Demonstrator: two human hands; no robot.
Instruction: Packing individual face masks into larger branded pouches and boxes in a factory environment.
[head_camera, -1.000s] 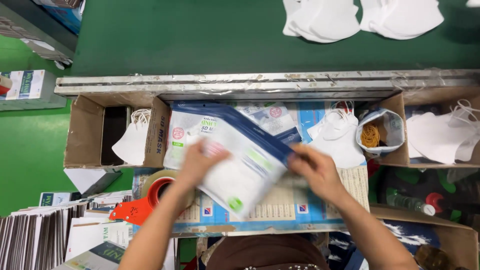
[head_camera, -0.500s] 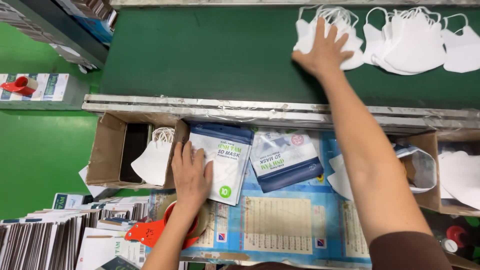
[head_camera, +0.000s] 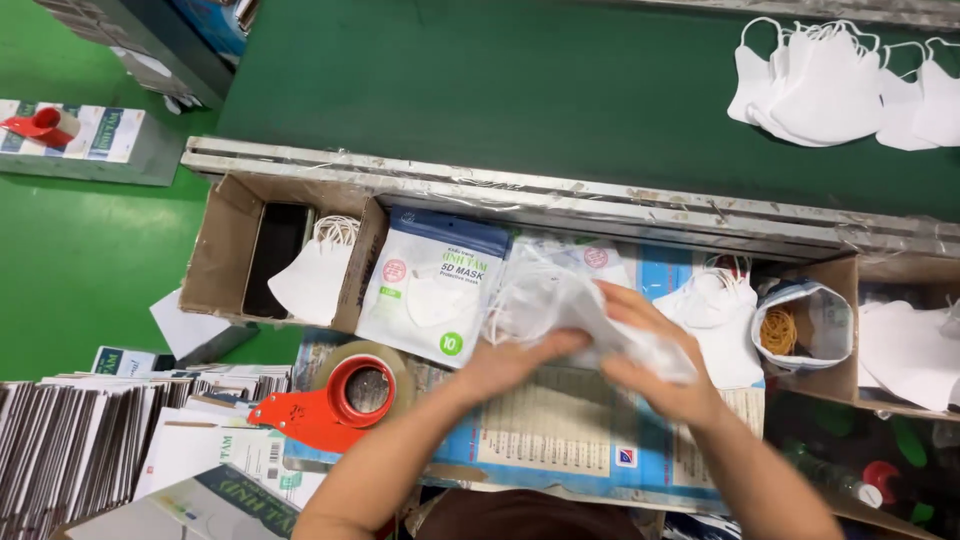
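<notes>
**Both hands on a bunch of white masks, mid-bench**

Watching the head cam feed here. My left hand (head_camera: 520, 362) and right hand (head_camera: 655, 375) are both closed around a bunch of white face masks (head_camera: 575, 305), gripping it from either side, fingers curled over the fabric. It's a bit motion-blurred, so I can't tell how many masks are in the bunch. It sits just above the blue printed sheet (head_camera: 560, 440) on the worktop, right in the middle of the bench.

Just left of the bunch lies a sealed mask pouch (head_camera: 430, 290), white with a dark blue top edge, flat on the bench. Left of that is an open cardboard box (head_camera: 225, 250) with a loose white mask (head_camera: 312, 280) in it. A red tape dispenser (head_camera: 335, 400) sits near my left forearm, and stacks of flat cartons (head_camera: 70, 440) fill the lower left corner.

On my right there's a pile of white masks (head_camera: 715, 310) and a small bag of rubber bands (head_camera: 800, 330). Up top, more masks (head_camera: 830, 85) lie on the green conveyor belt (head_camera: 500, 90), well apart from my hands.
</notes>
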